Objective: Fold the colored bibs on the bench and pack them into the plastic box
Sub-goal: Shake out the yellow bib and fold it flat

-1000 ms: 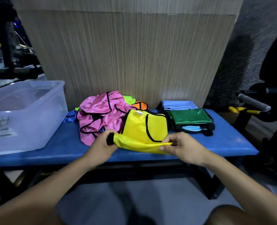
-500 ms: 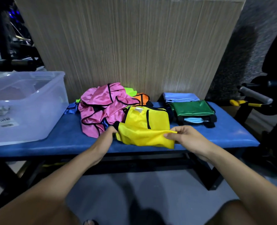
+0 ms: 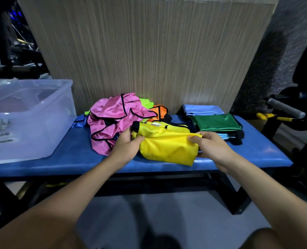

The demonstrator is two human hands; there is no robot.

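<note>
- Fingers of the left hand [image 3: 126, 146] curl round the left end of the yellow bib [image 3: 168, 146], thumb on top of the cloth; fingers of the right hand [image 3: 210, 147] pinch its right end, thumb along the upper fold.
- Yellow bib: at frame centre, doubled over on itself, lying on the front half of the blue bench [image 3: 73, 155]; its lower right corner reaches the bench's front edge.
- Open room: bare blue padding shows at the bench's right end and in a strip between the plastic box [image 3: 32, 123] and the bib pile; grey floor lies below the front edge.
- Plastic box: translucent, lid off, at left of frame on the bench's left end, well apart from both hands.
- Writing: a white label on the box's front wall carries digits, apparently "126940", with a blurred barcode below. A white tag on the yellow bib is too small to read.
- Pink bib [image 3: 113, 121]: crumpled, black-trimmed, just left of the yellow bib, touching the left hand's far side. Lime, orange [image 3: 159, 112] and blue cloth show behind and beneath it.
- Folded stack at right centre: green bib [image 3: 217, 122] on top, light blue bib [image 3: 202, 109] behind, just beyond the right hand.
- Wood-grain panel [image 3: 149, 51] closes off the bench's rear edge.
- Dark exercise equipment with a grey handle [image 3: 284, 108] stands at the right edge of frame.
</note>
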